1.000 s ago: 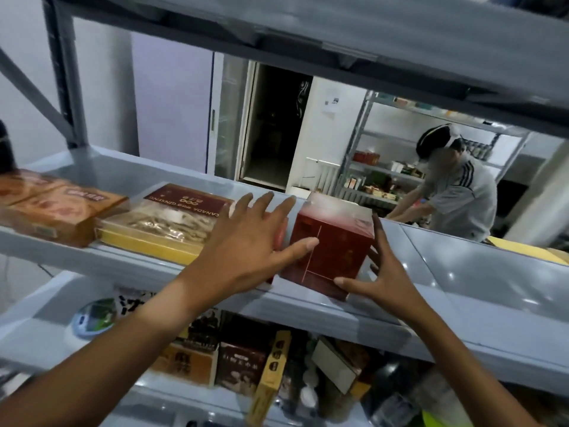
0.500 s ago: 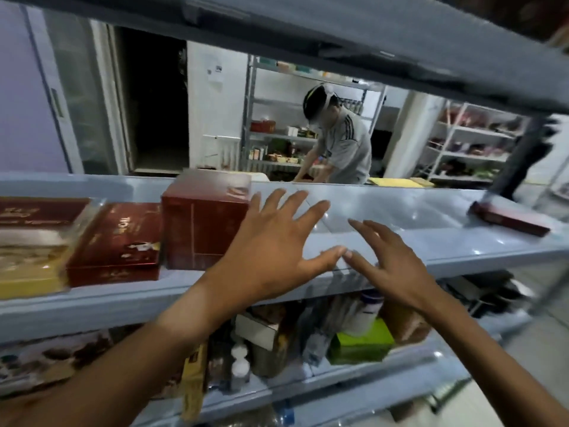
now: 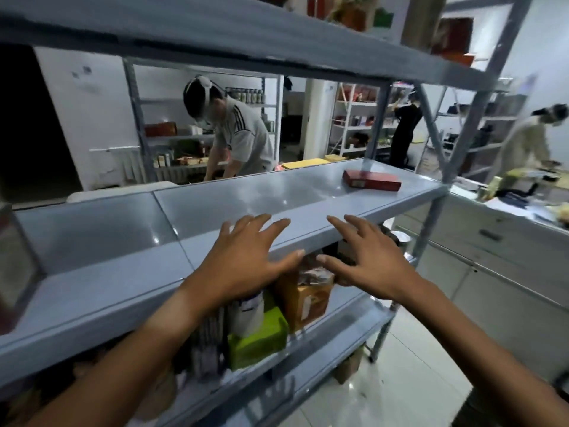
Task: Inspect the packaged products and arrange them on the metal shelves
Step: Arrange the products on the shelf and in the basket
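Head view puts the flat red box (image 3: 372, 184) at about one o'clock from your hands, lying on the far right end of the middle metal shelf (image 3: 246, 198), well apart from both of them. At nine o'clock, against the picture's left edge, you can see a blurred sliver of another reddish box (image 3: 12, 266) on the same shelf.

Your left hand (image 3: 246, 263) hangs over the shelf's front lip with fingers spread and straight, holding nothing; whether the fingertips touch the metal you cannot tell. Your right hand (image 3: 366, 260) is just beside it at three o'clock, fingers likewise spread and empty, thumb pointing toward the left thumb with a small gap between them.

Below your hands, at six o'clock, the lower shelf (image 3: 332, 328) carries a green box (image 3: 258, 337), a brown carton (image 3: 304, 300) and some blurred packages. Overhead at twelve o'clock, the top shelf (image 3: 215, 29) holds more boxes.

Beyond the rack, at eleven o'clock, a person in a grey striped shirt (image 3: 240, 140) bends over other shelving. At two o'clock a person in black (image 3: 405, 131) stands by shelves, and at three o'clock a person in pale clothing (image 3: 526, 143) stands at a counter (image 3: 508, 229).
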